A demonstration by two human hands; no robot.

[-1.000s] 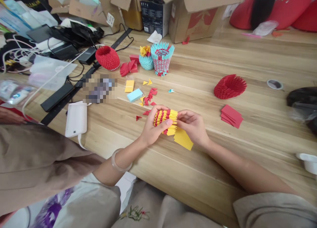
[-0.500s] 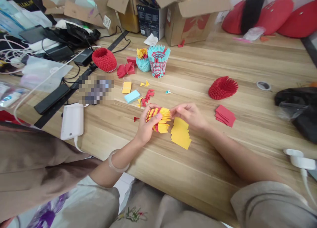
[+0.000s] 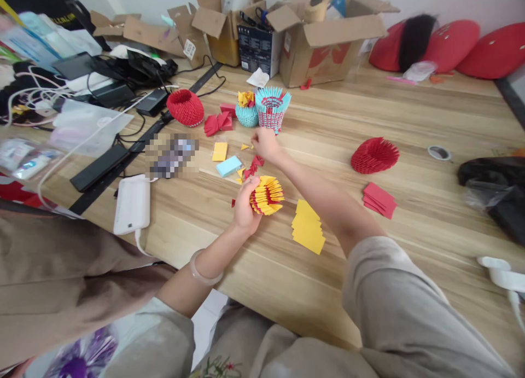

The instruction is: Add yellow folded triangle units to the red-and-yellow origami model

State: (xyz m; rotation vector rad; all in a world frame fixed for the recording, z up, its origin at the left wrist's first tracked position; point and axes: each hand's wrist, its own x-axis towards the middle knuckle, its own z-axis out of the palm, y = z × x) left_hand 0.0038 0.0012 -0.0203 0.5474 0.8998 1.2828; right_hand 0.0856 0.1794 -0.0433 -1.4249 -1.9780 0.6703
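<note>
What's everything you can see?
Striped vase: one, yellow and red, centre
Red vases: two, red, left and right
Tall vase: one, blue and red, middle
Small vase: one, mostly blue, beside it
Cards: several, yellow and red, front and right
Paper bits: several, red, yellow, blue, middle
Boxes: several, mostly brown, back
Bundles: some, red, back right
Ring: one, white, right
Block: one, white, left
Cables: many, black and white, left
Table: one, brown, underneath
Bracelet: one, pale, left forearm
Left hand: one, holding striped vase
Right hand: one, near tall vase

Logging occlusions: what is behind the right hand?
Behind the right hand, the blue-and-red paper vase shows its rim and most of its wall; the hand covers part of its base.
</note>
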